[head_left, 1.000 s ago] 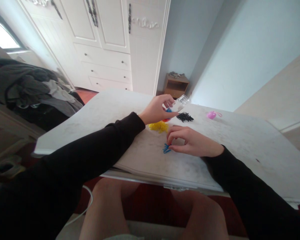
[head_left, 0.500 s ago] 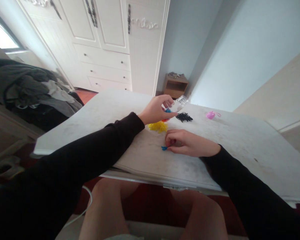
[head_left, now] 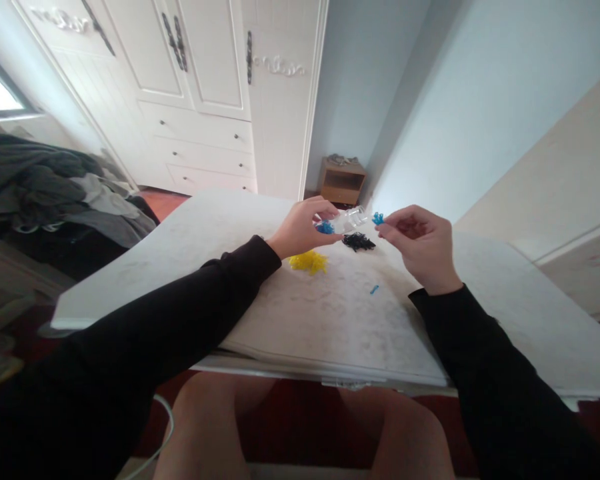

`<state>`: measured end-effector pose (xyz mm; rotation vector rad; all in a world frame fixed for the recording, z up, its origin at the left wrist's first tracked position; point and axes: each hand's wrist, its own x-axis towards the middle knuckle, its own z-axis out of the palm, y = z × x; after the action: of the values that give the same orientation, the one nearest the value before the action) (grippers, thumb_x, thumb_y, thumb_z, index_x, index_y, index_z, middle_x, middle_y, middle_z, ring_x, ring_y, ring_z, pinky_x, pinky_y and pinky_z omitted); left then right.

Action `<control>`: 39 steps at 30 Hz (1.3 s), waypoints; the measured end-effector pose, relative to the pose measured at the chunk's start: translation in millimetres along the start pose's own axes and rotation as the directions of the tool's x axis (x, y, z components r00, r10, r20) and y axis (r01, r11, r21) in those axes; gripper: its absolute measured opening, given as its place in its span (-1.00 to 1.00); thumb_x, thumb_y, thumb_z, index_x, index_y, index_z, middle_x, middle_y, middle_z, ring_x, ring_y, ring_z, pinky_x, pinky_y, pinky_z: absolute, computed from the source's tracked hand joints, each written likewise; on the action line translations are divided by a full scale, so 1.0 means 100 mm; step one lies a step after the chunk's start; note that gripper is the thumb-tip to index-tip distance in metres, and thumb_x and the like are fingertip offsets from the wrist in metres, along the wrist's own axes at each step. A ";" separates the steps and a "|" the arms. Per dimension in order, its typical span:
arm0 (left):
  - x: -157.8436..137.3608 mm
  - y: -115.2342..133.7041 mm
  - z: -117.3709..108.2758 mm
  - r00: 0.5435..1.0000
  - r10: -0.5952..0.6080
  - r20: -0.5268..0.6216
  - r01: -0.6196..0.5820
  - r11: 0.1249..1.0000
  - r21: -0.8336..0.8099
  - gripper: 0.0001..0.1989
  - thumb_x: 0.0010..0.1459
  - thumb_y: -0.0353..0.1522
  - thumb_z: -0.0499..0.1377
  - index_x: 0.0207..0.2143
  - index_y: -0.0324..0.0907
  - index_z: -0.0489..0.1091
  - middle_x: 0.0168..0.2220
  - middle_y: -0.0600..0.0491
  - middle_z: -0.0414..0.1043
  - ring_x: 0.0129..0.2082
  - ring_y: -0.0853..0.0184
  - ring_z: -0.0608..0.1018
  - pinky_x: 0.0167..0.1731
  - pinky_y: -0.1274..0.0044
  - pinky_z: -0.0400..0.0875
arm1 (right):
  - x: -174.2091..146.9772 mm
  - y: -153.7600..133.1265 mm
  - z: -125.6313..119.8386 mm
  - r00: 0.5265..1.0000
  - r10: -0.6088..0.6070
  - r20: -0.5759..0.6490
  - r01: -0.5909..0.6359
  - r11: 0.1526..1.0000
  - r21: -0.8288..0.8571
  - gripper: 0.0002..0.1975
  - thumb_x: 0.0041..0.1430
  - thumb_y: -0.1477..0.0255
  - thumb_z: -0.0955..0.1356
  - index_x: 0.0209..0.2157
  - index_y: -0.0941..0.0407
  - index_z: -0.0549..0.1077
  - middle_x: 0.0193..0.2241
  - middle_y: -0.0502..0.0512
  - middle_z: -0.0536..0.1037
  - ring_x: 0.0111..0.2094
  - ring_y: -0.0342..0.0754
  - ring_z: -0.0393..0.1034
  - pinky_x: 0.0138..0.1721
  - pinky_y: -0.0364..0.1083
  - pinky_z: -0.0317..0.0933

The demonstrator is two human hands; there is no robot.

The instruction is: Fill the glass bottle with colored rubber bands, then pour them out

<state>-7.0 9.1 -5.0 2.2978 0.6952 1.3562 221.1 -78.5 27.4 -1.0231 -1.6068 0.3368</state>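
Note:
Held tilted in my left hand [head_left: 307,227] is a clear bottle [head_left: 351,220], its mouth toward the right. Blue pieces [head_left: 325,227] show inside near my fingers. My right hand [head_left: 423,243] pinches a small bunch of blue rubber bands [head_left: 378,218] just off the bottle's mouth, apart from it. Below the bottle lies a pile of black bands [head_left: 359,241]. A yellow pile [head_left: 309,262] lies under my left hand. One loose blue band [head_left: 374,289] rests on the tabletop, nearer to me.
The white table [head_left: 300,327] stretches to both sides, its front edge above my knees. Beyond it stand a white wardrobe [head_left: 195,87] and a small wooden nightstand [head_left: 341,181]. Dark and grey clothes [head_left: 45,193] are heaped at the left. A white cable [head_left: 167,427] hangs below the table.
My right hand has risen from the tabletop with the blue bands and moved right, up to the bottle's mouth. The bottle is tipped closer to level. One blue band now lies uncovered on the table.

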 end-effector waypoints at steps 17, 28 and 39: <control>-0.01 -0.01 0.00 0.997 0.073 0.035 -0.075 0.994 0.075 -0.66 -0.03 -0.36 0.50 -0.15 -0.18 0.65 -0.20 -0.02 0.60 -0.24 0.29 0.61 -0.15 0.41 0.56 | -0.01 0.13 0.07 0.997 -0.075 0.031 0.080 0.978 -0.195 -0.94 0.17 0.40 0.51 -0.30 0.06 0.68 -0.37 0.05 0.66 -0.36 -0.05 0.50 -0.27 0.00 0.43; 0.02 -0.05 0.03 0.994 -0.094 -0.048 0.086 0.985 -0.147 -0.73 0.06 -0.30 0.45 -0.20 -0.22 0.55 -0.24 -0.01 0.60 -0.30 0.36 0.62 -0.29 0.49 0.55 | 0.03 0.06 -0.02 0.999 -0.025 -0.024 0.016 0.947 -0.321 -0.95 0.16 0.43 0.42 -0.37 0.08 0.57 -0.43 0.01 0.61 -0.42 -0.08 0.43 -0.33 -0.04 0.33; 0.06 -0.13 0.05 0.948 -0.312 -0.067 0.247 0.850 -0.466 -0.66 -0.07 -0.31 0.50 -0.36 -0.21 0.42 -0.31 0.04 0.55 -0.32 0.41 0.61 -0.26 0.50 0.59 | 0.02 0.30 -0.38 0.497 0.344 0.796 -0.082 0.932 -0.352 -0.91 -0.05 0.41 0.54 -0.43 0.06 0.61 -0.39 0.03 0.66 -0.37 0.00 0.52 -0.30 -0.06 0.38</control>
<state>-2.8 22.6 -10.3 1.6752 0.6445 1.3752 268.7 -70.6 20.0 -1.3923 -2.4739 0.9362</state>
